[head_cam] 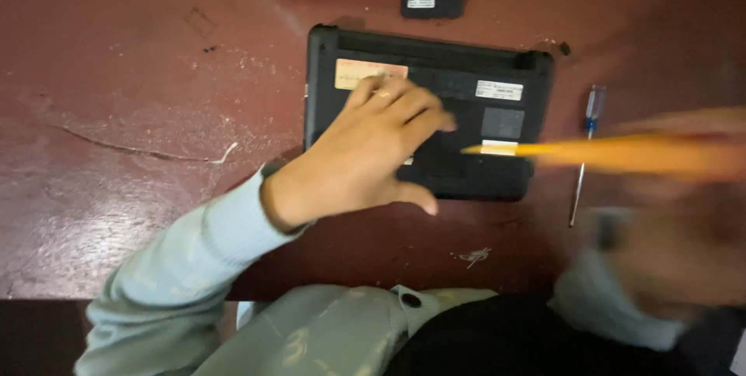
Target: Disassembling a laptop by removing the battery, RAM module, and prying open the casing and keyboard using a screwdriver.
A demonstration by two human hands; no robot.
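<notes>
Left hand [365, 151] spread wide, flat on the upturned black laptop [497, 154] near the counter's [116, 96] far edge. Right hand [684, 244], blurred, gripping an orange tool [622, 152]. Just beside the laptop's right edge, a blue-handled screwdriver [587, 143].

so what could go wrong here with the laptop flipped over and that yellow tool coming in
The right hand is blurred with motion, so the yellow tool may land off target and scratch the laptop. The left hand rests flat on the laptop close to the tool's tip, so a slip could jab the fingers. The screwdriver lies loose beside the laptop and might get knocked away.
</notes>
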